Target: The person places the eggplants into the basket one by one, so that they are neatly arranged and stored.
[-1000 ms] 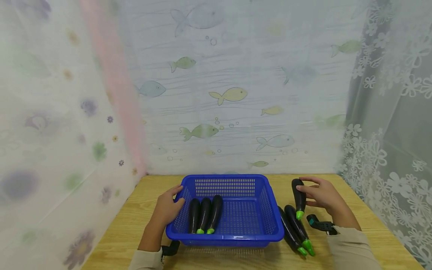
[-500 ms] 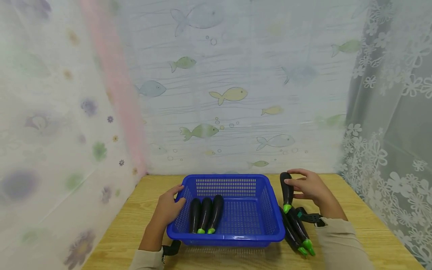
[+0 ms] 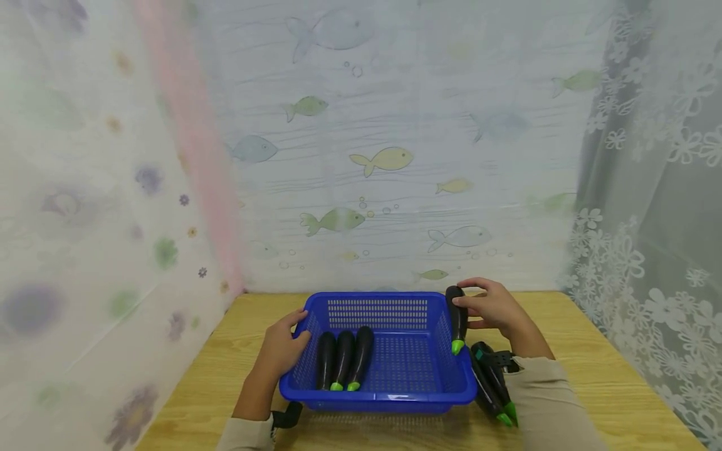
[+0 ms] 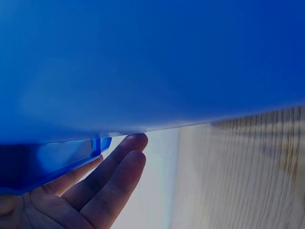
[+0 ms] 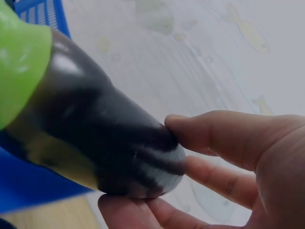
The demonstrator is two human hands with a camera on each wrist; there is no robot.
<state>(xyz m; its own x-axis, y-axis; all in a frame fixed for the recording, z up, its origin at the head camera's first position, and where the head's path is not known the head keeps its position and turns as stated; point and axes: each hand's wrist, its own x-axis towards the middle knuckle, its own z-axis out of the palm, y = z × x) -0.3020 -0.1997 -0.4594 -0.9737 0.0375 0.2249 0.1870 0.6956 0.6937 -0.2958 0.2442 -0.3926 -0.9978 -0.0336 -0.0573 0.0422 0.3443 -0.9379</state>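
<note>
My right hand [image 3: 494, 307] pinches a dark eggplant [image 3: 457, 321] near its rounded end, at the right rim of a blue plastic basket [image 3: 376, 396]. The eggplant's green cap [image 5: 24, 62] points down toward me in the head view. In the right wrist view, the thumb and fingertips [image 5: 128, 212] press on the dark end. At the basket's left side, my left hand [image 3: 284, 346] holds the rim, with its fingers [image 4: 119, 181] along the blue plastic in the left wrist view. Inside the basket, three eggplants [image 3: 344, 360] lie side by side at the left.
More eggplants [image 3: 487, 391] lie on the wooden table [image 3: 598, 376] right of the basket, partly hidden by my right wrist and sleeve. Behind the table hangs a curtain [image 3: 389, 200] printed with fish, and a lace curtain [image 3: 648, 282] hangs at the right.
My right hand has carried the eggplant leftward from above the loose eggplants to the basket's right rim. The left hand and the basket have stayed nearly still.
</note>
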